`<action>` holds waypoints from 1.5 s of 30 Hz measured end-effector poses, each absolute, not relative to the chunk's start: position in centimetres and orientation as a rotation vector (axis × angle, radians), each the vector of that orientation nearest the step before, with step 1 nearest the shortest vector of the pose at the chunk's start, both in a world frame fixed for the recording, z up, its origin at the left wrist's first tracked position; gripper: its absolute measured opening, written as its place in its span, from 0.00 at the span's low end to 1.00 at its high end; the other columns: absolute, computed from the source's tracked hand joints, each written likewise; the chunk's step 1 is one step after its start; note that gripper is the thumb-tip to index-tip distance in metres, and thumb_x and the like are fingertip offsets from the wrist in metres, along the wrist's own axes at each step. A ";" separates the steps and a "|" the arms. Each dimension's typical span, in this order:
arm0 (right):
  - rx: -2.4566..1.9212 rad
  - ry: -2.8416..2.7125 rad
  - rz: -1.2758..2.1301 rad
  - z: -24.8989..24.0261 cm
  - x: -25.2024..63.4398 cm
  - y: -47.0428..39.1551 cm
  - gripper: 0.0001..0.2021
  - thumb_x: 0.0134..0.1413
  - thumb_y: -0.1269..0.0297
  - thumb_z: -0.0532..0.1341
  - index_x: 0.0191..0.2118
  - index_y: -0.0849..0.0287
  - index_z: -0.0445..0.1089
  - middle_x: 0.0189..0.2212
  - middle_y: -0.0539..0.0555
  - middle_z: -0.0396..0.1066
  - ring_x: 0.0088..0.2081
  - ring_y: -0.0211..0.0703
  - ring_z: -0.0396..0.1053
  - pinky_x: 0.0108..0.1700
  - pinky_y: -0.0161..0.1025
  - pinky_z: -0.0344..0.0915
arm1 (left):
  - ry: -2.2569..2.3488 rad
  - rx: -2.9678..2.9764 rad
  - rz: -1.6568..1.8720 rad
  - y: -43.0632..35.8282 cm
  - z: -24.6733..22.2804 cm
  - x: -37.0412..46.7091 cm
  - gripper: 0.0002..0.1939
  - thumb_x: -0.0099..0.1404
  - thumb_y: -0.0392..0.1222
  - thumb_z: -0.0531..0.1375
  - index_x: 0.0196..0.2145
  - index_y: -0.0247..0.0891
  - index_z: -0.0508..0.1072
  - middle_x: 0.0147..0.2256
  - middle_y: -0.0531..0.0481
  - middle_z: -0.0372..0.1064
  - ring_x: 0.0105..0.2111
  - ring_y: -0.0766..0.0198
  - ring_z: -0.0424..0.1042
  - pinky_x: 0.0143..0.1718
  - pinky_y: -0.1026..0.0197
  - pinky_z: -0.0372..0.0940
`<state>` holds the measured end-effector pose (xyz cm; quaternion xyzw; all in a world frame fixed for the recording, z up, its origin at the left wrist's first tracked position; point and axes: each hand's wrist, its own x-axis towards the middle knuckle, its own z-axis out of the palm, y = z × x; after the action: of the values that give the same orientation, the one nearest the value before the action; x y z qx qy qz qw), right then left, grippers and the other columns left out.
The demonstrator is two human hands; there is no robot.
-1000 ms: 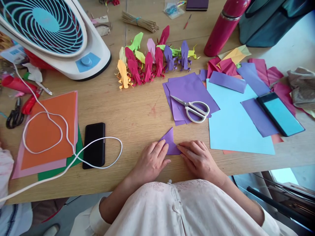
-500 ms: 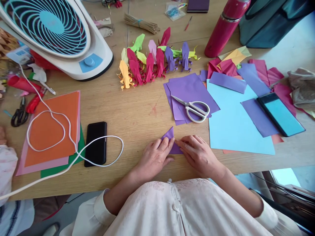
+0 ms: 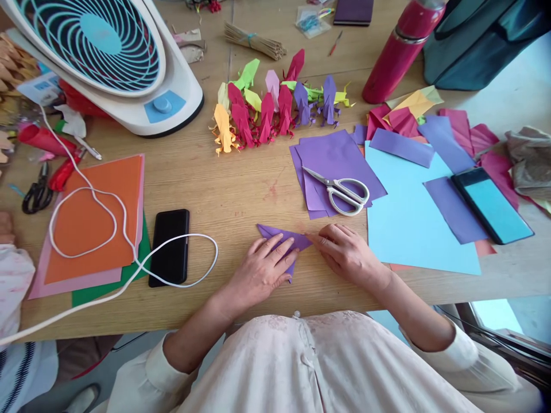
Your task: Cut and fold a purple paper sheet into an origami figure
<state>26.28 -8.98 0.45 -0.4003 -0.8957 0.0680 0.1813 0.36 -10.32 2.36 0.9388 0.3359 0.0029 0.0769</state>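
Observation:
A folded piece of purple paper (image 3: 284, 236) lies on the wooden table (image 3: 198, 183), a triangle with one point toward my body. My left hand (image 3: 262, 269) rests flat on it, fingers spread, covering part of its lower left. At the paper's right corner, the fingertips of my right hand (image 3: 348, 252) are pinched together on it. White-handled scissors (image 3: 348, 196) sit on a stack of purple sheets (image 3: 331, 150) beyond my hands. Farther back stand several colourful folded paper figures (image 3: 267, 115).
A black phone (image 3: 170, 246) and white cable (image 3: 215, 246) lie left, beside orange paper (image 3: 94, 218). The fan (image 3: 181, 92) stands back left. Light blue paper (image 3: 413, 223), another phone (image 3: 495, 206) and a red bottle (image 3: 398, 57) are right. A person's sleeve (image 3: 15, 281) shows far left.
The purple paper has turned, its pointed corner now reaching left. My left hand has moved slightly left and spread its fingers over it. My right hand remains at the paper's right side.

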 end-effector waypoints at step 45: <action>-0.949 -2.546 0.393 0.1 25.4 -9.8 0.17 0.65 0.70 0.56 0.58 0.58 0.69 0.47 0.60 0.73 0.42 0.49 0.65 0.43 0.49 0.65 | 1.693 2.598 -0.020 -9.0 2.7 1.1 0.27 0.71 0.50 0.56 0.62 0.30 0.65 0.63 0.36 0.62 0.53 0.46 0.65 0.51 0.45 0.65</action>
<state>25.45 -9.83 0.12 -0.3390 -0.9093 0.1402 0.1966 1.13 -9.01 2.73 0.8377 0.5457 -0.0063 0.0204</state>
